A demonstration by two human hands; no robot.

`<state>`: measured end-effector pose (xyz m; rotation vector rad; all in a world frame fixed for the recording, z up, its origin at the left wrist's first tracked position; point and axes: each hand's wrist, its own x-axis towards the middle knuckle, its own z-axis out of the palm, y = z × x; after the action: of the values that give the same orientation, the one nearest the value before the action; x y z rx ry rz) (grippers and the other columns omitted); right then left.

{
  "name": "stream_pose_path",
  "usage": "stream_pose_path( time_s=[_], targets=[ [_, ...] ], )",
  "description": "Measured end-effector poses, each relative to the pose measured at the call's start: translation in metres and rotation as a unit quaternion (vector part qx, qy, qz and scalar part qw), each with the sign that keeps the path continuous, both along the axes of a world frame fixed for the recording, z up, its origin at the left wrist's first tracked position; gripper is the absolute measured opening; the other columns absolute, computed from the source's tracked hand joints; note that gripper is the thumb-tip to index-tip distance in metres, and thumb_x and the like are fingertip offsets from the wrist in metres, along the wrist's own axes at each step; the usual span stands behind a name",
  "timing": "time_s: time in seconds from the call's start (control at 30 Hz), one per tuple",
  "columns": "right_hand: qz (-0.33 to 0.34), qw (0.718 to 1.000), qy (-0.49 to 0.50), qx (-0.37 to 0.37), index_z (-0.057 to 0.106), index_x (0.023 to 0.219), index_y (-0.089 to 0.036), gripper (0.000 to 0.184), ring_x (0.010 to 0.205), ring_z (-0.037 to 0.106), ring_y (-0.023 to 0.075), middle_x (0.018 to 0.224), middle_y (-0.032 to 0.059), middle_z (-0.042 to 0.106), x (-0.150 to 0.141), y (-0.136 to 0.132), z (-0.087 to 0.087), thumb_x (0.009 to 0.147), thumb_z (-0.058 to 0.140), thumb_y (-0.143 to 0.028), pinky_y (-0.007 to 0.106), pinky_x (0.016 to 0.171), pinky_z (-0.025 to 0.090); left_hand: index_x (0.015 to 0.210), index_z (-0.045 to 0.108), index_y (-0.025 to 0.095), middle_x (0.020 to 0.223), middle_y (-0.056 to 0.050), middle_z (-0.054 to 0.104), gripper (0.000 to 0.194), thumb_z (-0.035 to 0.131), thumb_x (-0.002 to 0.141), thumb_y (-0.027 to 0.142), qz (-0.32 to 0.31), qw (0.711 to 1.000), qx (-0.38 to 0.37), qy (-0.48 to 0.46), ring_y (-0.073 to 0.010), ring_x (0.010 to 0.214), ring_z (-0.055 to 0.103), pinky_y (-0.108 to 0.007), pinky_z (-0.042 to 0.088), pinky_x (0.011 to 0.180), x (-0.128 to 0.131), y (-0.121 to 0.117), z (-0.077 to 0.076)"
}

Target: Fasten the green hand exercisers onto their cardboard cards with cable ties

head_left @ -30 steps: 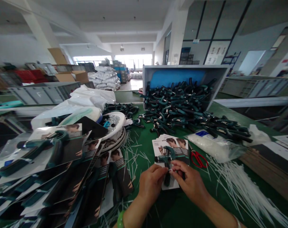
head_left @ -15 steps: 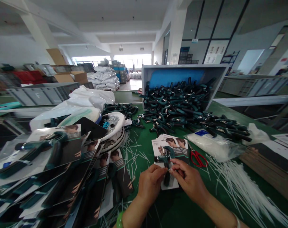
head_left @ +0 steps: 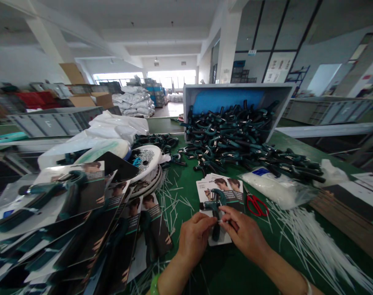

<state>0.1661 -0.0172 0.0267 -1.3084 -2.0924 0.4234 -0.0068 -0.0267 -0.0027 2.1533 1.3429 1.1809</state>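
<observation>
On the far left of my view, packaged hand grippers [head_left: 51,196] on dark printed cards lie in an overlapping heap on the green worktop [head_left: 186,192]. Behind them are white plastic bags [head_left: 115,131] and a stack of round white lids [head_left: 146,174], though I can't make out exactly what those are.

My left hand [head_left: 194,239], wearing a green bangle [head_left: 154,285], is closed, its fingertips pressed to the end of a thin white cable tie [head_left: 219,220]. My right hand [head_left: 243,235] comes in from the other side, thumb and forefinger pinching the same tie. Just beyond my fingers, a dark green hand gripper [head_left: 213,207] stands over a printed backing card [head_left: 219,237], with more cards [head_left: 220,184] fanned out behind it.

Farther up, a grey crate [head_left: 238,92] tips a large pile of loose grippers [head_left: 232,133] onto the worktop. To the right are red-handled scissors [head_left: 256,205], a clear bag of white filling [head_left: 275,188], and a spray of loose white cable ties [head_left: 315,241].
</observation>
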Motion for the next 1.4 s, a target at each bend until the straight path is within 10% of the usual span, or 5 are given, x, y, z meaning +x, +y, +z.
stream_pose_path(
  time_s=[0.37, 0.6, 0.93, 1.13, 1.4],
  targets=[
    [0.060, 0.997, -0.001, -0.048, 0.057, 0.107, -0.019, 0.030, 0.081, 0.064, 0.0184, 0.089, 0.0046, 0.068, 0.005, 0.006, 0.006, 0.077, 0.054, -0.017, 0.032, 0.073, 0.050, 0.084, 0.069, 0.023, 0.076, -0.001, 0.067, 0.012, 0.060, 0.079, 0.027, -0.036, 0.995, -0.088, -0.037, -0.0124, 0.072, 0.060, -0.020, 0.045, 0.066, 0.006, 0.010, 0.018],
    [0.106, 0.986, -0.062, 0.117, 0.062, 0.087, -0.019, 0.021, 0.073, 0.060, 0.0163, 0.077, 0.0050, 0.066, 0.014, 0.002, 0.002, 0.087, 0.041, -0.015, 0.028, 0.067, 0.049, 0.081, 0.066, 0.020, 0.081, -0.003, 0.063, 0.011, 0.055, 0.080, 0.021, -0.049, 0.993, -0.091, -0.059, -0.0125, 0.075, 0.058, -0.021, 0.045, 0.068, 0.009, 0.010, 0.013],
    [-0.040, 0.973, 0.133, 0.182, 0.052, 0.084, -0.020, 0.011, 0.084, 0.059, 0.0180, 0.087, 0.0062, 0.062, 0.004, 0.014, -0.012, 0.088, 0.042, -0.021, 0.031, 0.074, 0.047, 0.094, 0.061, 0.030, 0.104, -0.001, 0.058, 0.020, 0.057, 0.074, 0.030, 0.046, 0.986, -0.127, 0.098, -0.0197, 0.095, 0.054, -0.029, 0.043, 0.079, 0.015, -0.001, 0.055],
    [0.062, 0.989, 0.134, 0.010, 0.056, 0.088, -0.019, 0.021, 0.076, 0.061, 0.0144, 0.082, 0.0039, 0.065, -0.009, 0.021, -0.002, 0.091, 0.037, -0.028, 0.024, 0.067, 0.046, 0.094, 0.062, 0.022, 0.085, -0.003, 0.063, 0.024, 0.058, 0.072, 0.028, 0.088, 0.976, -0.186, 0.076, -0.0189, 0.081, 0.058, -0.029, 0.043, 0.074, 0.005, 0.003, 0.029],
    [0.180, 0.976, -0.059, 0.106, 0.056, 0.077, -0.017, 0.022, 0.066, 0.055, 0.0150, 0.070, 0.0043, 0.061, 0.015, 0.018, -0.010, 0.090, 0.039, -0.024, 0.025, 0.060, 0.038, 0.088, 0.065, 0.021, 0.082, -0.001, 0.066, 0.022, 0.058, 0.073, 0.034, 0.104, 0.957, -0.259, -0.083, -0.0132, 0.067, 0.059, -0.024, 0.044, 0.064, -0.002, 0.012, 0.006]
  ],
)
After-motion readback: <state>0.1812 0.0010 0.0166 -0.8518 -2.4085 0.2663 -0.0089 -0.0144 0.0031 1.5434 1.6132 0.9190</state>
